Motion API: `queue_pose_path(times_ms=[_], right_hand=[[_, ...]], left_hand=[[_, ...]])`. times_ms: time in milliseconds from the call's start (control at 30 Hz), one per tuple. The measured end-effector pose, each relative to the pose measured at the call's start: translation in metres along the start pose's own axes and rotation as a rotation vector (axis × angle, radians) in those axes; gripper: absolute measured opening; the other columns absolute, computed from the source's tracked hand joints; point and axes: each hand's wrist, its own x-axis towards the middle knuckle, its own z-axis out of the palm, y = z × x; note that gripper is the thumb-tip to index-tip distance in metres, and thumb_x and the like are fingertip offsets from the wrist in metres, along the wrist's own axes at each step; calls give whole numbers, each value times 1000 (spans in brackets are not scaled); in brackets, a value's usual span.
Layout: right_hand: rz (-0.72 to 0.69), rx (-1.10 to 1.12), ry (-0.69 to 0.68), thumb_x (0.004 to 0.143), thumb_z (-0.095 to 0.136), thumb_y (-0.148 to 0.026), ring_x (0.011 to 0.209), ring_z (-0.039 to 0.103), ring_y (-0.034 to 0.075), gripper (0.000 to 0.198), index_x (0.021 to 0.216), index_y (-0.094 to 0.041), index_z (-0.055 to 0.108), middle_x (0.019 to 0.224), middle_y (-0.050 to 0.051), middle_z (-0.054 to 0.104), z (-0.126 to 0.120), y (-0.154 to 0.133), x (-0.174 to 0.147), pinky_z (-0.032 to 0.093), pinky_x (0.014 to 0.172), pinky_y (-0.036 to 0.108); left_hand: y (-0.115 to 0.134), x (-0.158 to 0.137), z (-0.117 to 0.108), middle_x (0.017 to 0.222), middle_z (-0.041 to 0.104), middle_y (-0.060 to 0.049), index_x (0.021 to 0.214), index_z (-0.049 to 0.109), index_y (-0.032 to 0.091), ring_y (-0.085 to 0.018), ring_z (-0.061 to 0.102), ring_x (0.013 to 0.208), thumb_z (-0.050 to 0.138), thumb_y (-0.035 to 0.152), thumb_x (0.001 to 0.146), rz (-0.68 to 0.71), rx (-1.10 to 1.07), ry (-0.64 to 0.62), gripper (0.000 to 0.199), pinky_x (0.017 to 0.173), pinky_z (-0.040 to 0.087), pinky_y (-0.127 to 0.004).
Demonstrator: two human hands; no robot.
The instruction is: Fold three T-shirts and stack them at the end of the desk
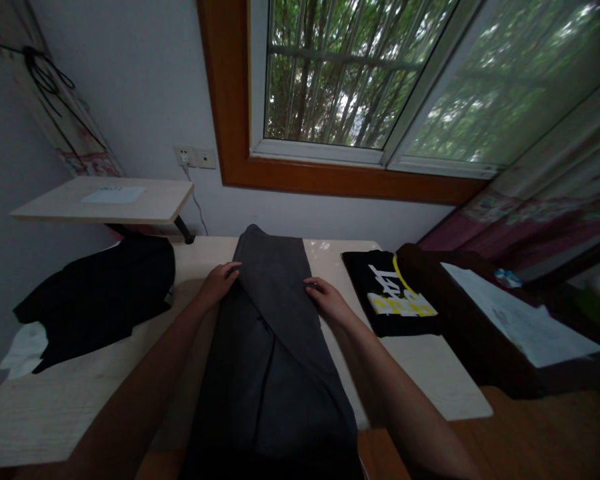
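Observation:
A long dark grey garment [280,287] lies in front of me, folded lengthwise, its lower part hanging over the near table edge. One layer crosses it diagonally, with a dark line running down below. At its left edge, my left hand [221,283] has its fingers closed on the cloth. My right hand [327,299] pinches the opposite edge, a little lower. What kind of garment it is cannot be made out. To the right lies a folded black T-shirt [397,293] with white and yellow print.
The pale table [440,373] stands against the wall under a window. Black clothing [105,287] with a white piece lies at the left, near a small raised shelf [105,200] bearing a paper label. A dark brown piece of furniture [485,320] with white sheets stands right.

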Motion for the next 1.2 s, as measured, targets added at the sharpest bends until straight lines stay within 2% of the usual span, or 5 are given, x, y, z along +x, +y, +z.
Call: queue_pose_path(times_ms=[167, 300, 567, 967, 1200], right_hand=[[72, 99, -91, 80, 66, -52, 80, 66, 19, 42, 107, -20, 71, 92, 4, 73, -4, 14, -36, 52, 71, 30], [103, 132, -72, 78, 69, -57, 81, 68, 21, 45, 100, -19, 75, 92, 6, 76, -3, 23, -40, 54, 75, 32], [28, 102, -3, 77, 70, -51, 94, 71, 26, 43, 103, -18, 78, 101, 9, 78, -3, 32, -10, 55, 88, 39], [-77, -54, 102, 85, 60, -37, 102, 71, 23, 34, 111, -23, 76, 103, 6, 78, -2, 9, 48, 53, 98, 39], [-188, -131, 138, 87, 59, -32, 105, 68, 23, 38, 123, -23, 70, 114, 7, 73, -2, 11, 24, 52, 101, 42]], left_hand=[[1, -11, 0, 116, 72, -9, 123, 71, 22, -24, 65, 111, 41, 37, 98, 42, 76, -6, 42, 102, 48, -39], [1, -7, 4, 119, 73, -9, 121, 72, 21, -23, 64, 113, 38, 33, 99, 47, 121, 19, 43, 103, 46, -38], [-7, 14, 12, 116, 74, -8, 119, 72, 22, -22, 61, 116, 38, 30, 100, 72, 218, 54, 40, 109, 33, -43], [-1, 72, 13, 107, 71, -9, 126, 71, 26, -25, 57, 102, 45, 30, 96, 45, 280, 103, 40, 94, 42, -38], [-1, 33, 18, 120, 63, -14, 130, 67, 21, -29, 51, 121, 47, 28, 95, 53, 317, 235, 40, 107, 34, -47]])
